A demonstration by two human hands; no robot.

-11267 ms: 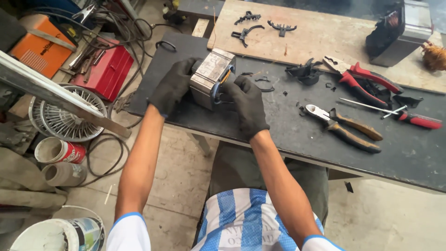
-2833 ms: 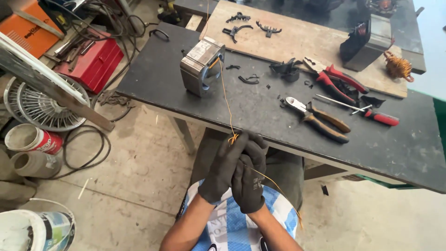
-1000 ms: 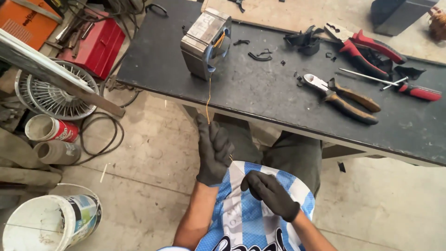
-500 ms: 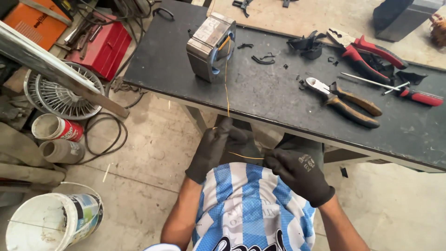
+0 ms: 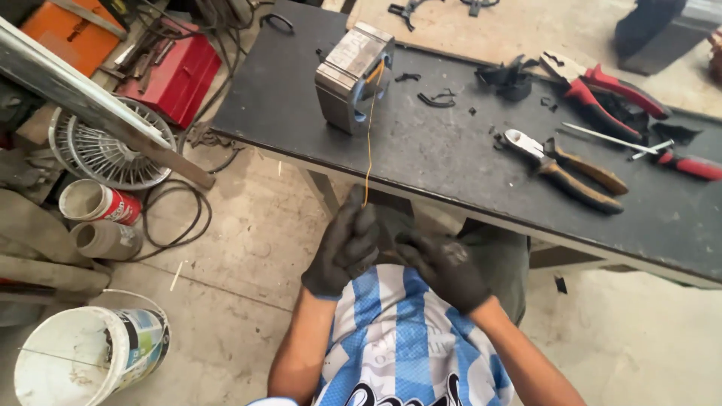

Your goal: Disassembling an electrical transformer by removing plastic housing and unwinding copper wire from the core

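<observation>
- A thin copper wire is drawn taut from the metal stator core, which stands near the front left of the dark workbench, down over the bench edge to the left hand.
- The left hand (black-gloved) is closed in a fist around the lower end of the wire, just below the bench edge and above the striped shirt.
- The right hand, also gloved, is held just beside the left with fingers curled; whether any wire is pinched in it cannot be told.
- The wire could be snapped if it is pulled too sharply, since it is thin and bears against the core's edge.
- The core could be dragged toward the bench edge or tipped, as nothing is seen holding it down (both hands are below the bench).
- The orange-handled pliers and the red-handled cutters lie well apart from the core, so they are unlikely to be disturbed.
- The white bucket and cans stand on the floor to the left.
</observation>
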